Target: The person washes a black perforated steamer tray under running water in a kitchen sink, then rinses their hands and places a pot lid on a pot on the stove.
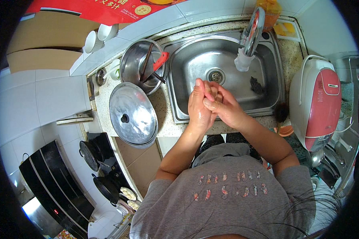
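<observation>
My left hand (197, 109) and my right hand (229, 109) are clasped together over the near edge of a stainless steel sink (194, 68). Both look wet, and neither holds any object. The right fingers and thumb wrap around the left fingers, which are partly hidden. My left thumb points up, away from me. Just beyond the hands lies the drain strainer (216, 76). A curved chrome faucet (256, 30) with a white cover (243, 61) on its spout stands at the back right. On the basin floor rests a dark scouring pad (256, 85).
Left of the sink stands a metal pot (131, 56) with a red-handled knife (161, 61) and sticks across it. Its metal lid (134, 113) overhangs the counter edge. At right are a pink-and-white rice cooker (323, 98) and a dark brush (280, 113). Pans (106, 188) sit at far left.
</observation>
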Demonstrator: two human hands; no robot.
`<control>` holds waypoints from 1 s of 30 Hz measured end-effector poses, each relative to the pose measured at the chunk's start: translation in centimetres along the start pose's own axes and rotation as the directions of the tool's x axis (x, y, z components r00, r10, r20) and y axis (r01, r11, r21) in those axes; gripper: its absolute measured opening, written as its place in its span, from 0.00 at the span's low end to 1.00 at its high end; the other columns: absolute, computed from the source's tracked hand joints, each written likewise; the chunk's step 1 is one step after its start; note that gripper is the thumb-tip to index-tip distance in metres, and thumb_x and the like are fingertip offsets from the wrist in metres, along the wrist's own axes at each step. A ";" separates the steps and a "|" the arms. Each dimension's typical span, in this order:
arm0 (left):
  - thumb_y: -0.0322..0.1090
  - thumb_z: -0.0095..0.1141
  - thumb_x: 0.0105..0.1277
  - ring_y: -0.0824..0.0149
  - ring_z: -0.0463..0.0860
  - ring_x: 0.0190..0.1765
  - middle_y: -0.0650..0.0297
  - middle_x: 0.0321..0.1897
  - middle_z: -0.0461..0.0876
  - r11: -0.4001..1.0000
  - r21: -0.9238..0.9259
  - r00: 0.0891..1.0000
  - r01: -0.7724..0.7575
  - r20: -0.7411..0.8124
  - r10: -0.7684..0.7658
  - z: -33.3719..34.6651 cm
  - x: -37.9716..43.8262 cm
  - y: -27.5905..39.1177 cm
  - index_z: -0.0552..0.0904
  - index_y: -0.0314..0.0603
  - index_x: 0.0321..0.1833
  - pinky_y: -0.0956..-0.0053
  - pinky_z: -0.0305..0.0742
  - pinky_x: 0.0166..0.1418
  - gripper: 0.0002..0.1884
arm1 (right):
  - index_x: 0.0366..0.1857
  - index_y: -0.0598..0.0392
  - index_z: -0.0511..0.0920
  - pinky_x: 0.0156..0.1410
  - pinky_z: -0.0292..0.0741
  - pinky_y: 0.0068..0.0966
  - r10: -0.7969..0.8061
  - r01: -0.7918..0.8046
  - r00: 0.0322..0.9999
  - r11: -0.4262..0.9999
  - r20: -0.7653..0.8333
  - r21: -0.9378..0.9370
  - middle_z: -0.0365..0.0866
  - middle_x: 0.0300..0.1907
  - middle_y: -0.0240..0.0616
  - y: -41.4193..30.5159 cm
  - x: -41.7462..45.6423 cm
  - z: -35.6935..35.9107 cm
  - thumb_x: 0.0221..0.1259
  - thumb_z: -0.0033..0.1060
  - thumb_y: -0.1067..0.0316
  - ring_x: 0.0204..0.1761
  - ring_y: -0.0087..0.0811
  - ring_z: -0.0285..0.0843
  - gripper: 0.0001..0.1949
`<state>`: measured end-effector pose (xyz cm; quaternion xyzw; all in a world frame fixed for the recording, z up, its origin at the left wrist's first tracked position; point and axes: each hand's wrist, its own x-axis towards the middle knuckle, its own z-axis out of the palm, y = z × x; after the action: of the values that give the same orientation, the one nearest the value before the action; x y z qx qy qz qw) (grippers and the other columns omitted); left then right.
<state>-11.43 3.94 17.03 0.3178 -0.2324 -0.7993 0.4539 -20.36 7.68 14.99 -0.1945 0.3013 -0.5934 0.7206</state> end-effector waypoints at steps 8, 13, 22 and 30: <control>0.53 0.35 0.79 0.72 0.72 0.33 0.62 0.26 0.75 0.701 0.642 0.948 -0.310 0.152 0.280 -0.4 -0.9 -0.8 0.74 0.39 0.31 0.78 0.67 0.39 0.26 | 0.50 0.60 0.76 0.61 0.70 0.21 0.031 -0.024 0.995 0.997 0.091 -0.070 0.79 0.48 0.33 0.1 0.5 -0.9 0.65 0.55 0.72 0.52 0.21 0.74 0.11; 0.45 0.38 0.78 0.69 0.74 0.30 0.61 0.23 0.76 0.802 0.580 0.986 -0.141 0.013 0.164 -0.1 -0.7 -0.1 0.74 0.38 0.25 0.74 0.69 0.39 0.24 | 0.55 0.60 0.74 0.59 0.71 0.22 -0.006 0.009 0.999 0.999 0.050 -0.052 0.79 0.48 0.33 1.7 0.6 -1.5 0.64 0.56 0.73 0.51 0.22 0.74 0.16; 0.54 0.37 0.79 0.75 0.62 0.19 0.67 0.18 0.68 0.998 -0.024 0.997 0.061 -0.038 -0.062 -1.0 -0.7 -1.5 0.74 0.41 0.29 0.80 0.56 0.23 0.27 | 0.54 0.62 0.74 0.61 0.74 0.24 0.095 -0.092 0.995 0.994 0.041 -0.056 0.81 0.49 0.41 1.3 0.5 -2.2 0.66 0.59 0.68 0.54 0.29 0.79 0.15; 0.43 0.39 0.77 0.69 0.75 0.33 0.59 0.29 0.79 0.925 0.381 1.000 -0.001 -0.014 0.007 -1.2 -1.0 -0.4 0.76 0.37 0.29 0.76 0.71 0.42 0.21 | 0.51 0.61 0.77 0.60 0.73 0.26 -0.010 0.026 0.992 0.991 0.123 -0.131 0.82 0.47 0.38 0.9 1.0 -1.9 0.62 0.60 0.66 0.50 0.26 0.78 0.16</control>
<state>-10.39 4.91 16.20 0.4056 -0.3804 -0.7355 0.3872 -20.82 7.05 12.81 -0.2807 0.2936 -0.5656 0.7177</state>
